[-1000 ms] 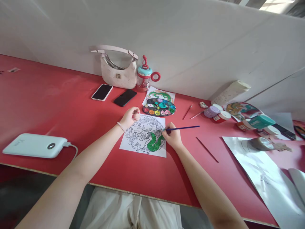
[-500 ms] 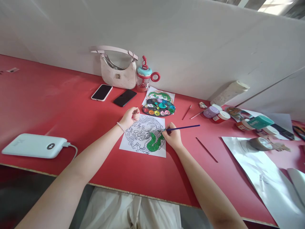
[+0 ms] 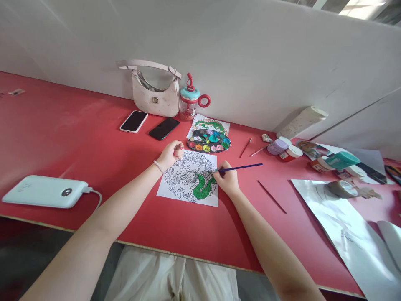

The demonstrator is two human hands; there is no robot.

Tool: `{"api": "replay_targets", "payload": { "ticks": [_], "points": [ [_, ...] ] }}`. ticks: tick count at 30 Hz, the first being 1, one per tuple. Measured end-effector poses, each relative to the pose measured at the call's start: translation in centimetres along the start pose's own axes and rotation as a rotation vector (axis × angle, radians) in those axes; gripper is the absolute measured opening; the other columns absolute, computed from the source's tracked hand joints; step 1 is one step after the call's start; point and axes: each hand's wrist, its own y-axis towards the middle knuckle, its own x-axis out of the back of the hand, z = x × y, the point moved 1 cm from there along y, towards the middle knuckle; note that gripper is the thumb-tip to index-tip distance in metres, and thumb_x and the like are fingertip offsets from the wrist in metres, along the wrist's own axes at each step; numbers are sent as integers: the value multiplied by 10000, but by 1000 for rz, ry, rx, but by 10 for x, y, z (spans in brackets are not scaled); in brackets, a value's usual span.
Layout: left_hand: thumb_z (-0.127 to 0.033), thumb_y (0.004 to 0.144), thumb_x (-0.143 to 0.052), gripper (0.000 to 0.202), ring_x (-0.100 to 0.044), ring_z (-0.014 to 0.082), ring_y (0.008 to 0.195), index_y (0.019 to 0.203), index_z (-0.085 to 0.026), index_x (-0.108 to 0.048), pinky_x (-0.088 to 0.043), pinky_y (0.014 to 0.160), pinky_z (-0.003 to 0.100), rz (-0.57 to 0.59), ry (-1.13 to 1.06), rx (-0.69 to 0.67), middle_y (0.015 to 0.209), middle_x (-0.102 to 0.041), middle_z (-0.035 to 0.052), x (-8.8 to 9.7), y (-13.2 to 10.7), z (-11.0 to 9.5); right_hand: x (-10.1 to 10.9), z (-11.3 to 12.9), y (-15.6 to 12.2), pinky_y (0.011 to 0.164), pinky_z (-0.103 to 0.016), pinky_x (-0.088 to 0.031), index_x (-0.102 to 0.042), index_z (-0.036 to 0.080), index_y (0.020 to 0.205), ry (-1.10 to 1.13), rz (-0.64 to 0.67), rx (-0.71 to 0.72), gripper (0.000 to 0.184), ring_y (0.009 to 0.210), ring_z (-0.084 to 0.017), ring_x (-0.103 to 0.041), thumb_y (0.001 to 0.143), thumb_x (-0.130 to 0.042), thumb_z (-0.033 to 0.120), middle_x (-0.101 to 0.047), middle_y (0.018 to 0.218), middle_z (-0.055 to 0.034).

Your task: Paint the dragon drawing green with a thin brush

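Observation:
A white sheet with a line-drawn dragon lies on the red table, part of the dragon's body painted green. My right hand rests at the sheet's right edge, its fingers closed around a dark blue paintbrush. The brush tip is at the green section, mostly hidden by the fingers. At the sheet's upper left corner sits my left hand, curled into a loose fist with nothing visible in it. Just beyond the sheet, a paint palette of many colours overlaps a second dragon picture with green and orange on it.
Two phones, a white handbag and a cup with a straw stand behind my left hand. A power bank lies far left. To the right are a thin brush, several paint jars and a silvery sheet.

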Motion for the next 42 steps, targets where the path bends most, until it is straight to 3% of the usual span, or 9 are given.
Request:
{"api": "replay_targets", "payload": {
  "ticks": [42],
  "points": [
    [-180,834,-357,355,-176,31,353,488,-140,-429,-161,393,169,8,13,0,405,-163,-82,0,0,0,-2,-2,0,456,-205,-276,-357,211,624,-9,18,28,119,463,-71,-333,608,-464,163,-362,516,72]
  ]
}}
